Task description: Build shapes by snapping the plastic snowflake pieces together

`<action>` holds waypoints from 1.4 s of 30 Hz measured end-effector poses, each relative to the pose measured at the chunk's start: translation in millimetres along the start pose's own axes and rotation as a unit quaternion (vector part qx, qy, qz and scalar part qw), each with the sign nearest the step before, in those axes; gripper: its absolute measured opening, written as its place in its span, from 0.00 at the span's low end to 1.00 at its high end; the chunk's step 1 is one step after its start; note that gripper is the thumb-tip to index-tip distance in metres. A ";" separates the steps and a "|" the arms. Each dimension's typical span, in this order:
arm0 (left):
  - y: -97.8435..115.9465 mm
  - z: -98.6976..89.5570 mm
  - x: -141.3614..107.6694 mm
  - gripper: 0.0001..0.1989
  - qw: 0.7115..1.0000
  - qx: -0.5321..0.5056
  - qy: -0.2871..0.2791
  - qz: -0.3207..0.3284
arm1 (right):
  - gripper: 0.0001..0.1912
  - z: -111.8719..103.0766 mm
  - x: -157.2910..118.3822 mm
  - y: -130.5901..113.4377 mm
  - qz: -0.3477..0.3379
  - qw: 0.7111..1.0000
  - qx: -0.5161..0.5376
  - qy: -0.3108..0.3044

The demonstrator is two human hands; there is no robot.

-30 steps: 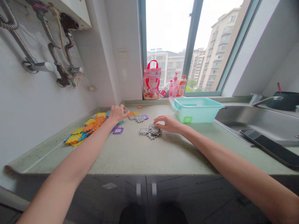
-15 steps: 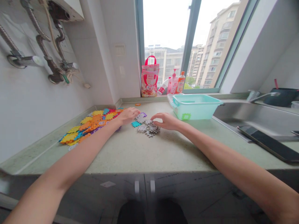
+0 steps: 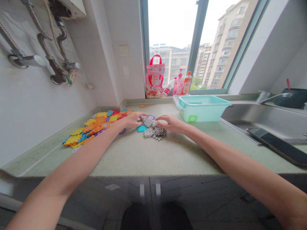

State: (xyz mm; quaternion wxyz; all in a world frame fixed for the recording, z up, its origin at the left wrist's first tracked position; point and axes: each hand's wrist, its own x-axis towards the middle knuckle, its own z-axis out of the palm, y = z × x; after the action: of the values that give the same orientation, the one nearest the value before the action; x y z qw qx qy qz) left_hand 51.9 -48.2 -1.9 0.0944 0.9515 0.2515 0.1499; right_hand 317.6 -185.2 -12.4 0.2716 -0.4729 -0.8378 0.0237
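Observation:
Several grey gear-shaped pieces (image 3: 158, 131) lie in a small cluster on the counter between my hands. My left hand (image 3: 134, 119) is at the cluster's upper left, its fingers curved at the edge of a grey piece (image 3: 148, 121); whether it grips that piece is too small to tell. On the right, my right hand (image 3: 169, 123) has thumb and fingers apart over the cluster's edge. A purple piece (image 3: 151, 117) shows behind the grey ones, and a teal piece (image 3: 141, 128) lies at their left. Left of my left hand spreads a heap of colourful pieces (image 3: 98, 125).
A teal plastic tub (image 3: 203, 111) stands at the right of the counter (image 3: 134, 156), beside a steel sink (image 3: 271, 115). A dark phone-like slab (image 3: 275, 143) lies at the sink's front edge. A pink bag (image 3: 155, 78) and bottles (image 3: 178, 83) stand by the window.
My left hand has moved slightly right and its fingers are now curved down at a grey piece, which shows more clearly in front of the purple one. The view has shifted slightly.

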 end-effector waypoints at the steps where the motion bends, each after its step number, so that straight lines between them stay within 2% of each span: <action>1: 2.4 -1.4 -0.8 0.30 1.000 -0.026 -0.003 0.004 | 0.19 1.6 0.7 0.5 0.003 1.000 0.001 0.001; 3: 5.1 -4.6 -2.7 0.31 0.999 -0.034 -0.004 0.004 | 0.20 4.8 2.1 0.5 0.003 1.000 0.006 0.002; 5: 5.0 -8.4 -4.6 0.33 1.000 0.006 -0.009 -0.014 | 0.21 7.5 3.2 -0.6 -0.002 1.000 0.015 0.004; 8: 4.1 -14.7 -8.1 0.31 0.997 0.039 -0.043 -0.046 | 0.22 8.7 3.6 -3.9 -0.007 1.000 0.018 0.004; 14: 21.3 -25.0 -16.0 0.29 0.992 -0.069 -0.100 -0.017 | 0.23 5.3 3.7 -19.5 -0.035 0.999 -0.034 -0.007; 16: 25.1 -25.8 -15.5 0.26 0.991 -0.092 -0.097 0.000 | 0.24 8.0 6.4 -25.6 -0.049 0.997 -0.054 -0.005; 19: 21.7 -20.3 -10.1 0.23 0.997 -0.062 -0.040 0.023 | 0.28 17.6 12.2 -30.1 -0.032 0.997 -0.061 -0.019; 22: 15.7 -3.5 -0.5 0.27 0.999 0.000 0.018 0.027 | 0.30 26.8 16.1 -29.1 -0.017 0.997 -0.046 -0.061; 25: 15.2 18.5 10.9 0.33 0.998 0.047 0.041 0.030 | 0.27 28.5 16.4 -30.3 -0.018 0.995 -0.040 -0.091; 28: 17.4 32.8 20.9 0.36 0.997 0.057 0.032 0.035 | 0.25 26.5 14.1 -37.3 0.003 0.996 -0.044 -0.083; 31: 17.2 36.5 25.5 0.34 0.998 0.048 0.003 0.045 | 0.33 25.8 11.4 -44.4 0.031 0.995 -0.047 -0.078; 34: 14.6 36.6 25.2 0.32 0.998 0.047 -0.005 0.035 | 0.39 25.6 10.3 -46.3 0.039 0.993 -0.062 -0.090; 39: 11.6 33.0 16.3 0.34 0.994 0.105 -0.019 -0.010 | 0.38 21.6 9.5 -41.4 0.042 0.990 -0.078 -0.112; 42: 5.1 21.2 3.7 0.34 0.989 0.146 -0.030 -0.017 | 0.36 16.0 5.5 -35.2 0.049 0.991 -0.058 -0.114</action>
State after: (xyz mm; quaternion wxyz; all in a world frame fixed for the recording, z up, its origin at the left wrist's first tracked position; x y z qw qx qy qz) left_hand 64.3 -53.0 -19.6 -0.0356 0.9547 0.2841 0.0807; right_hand 280.4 -196.8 -13.2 0.1445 -0.5224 -0.8394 0.0417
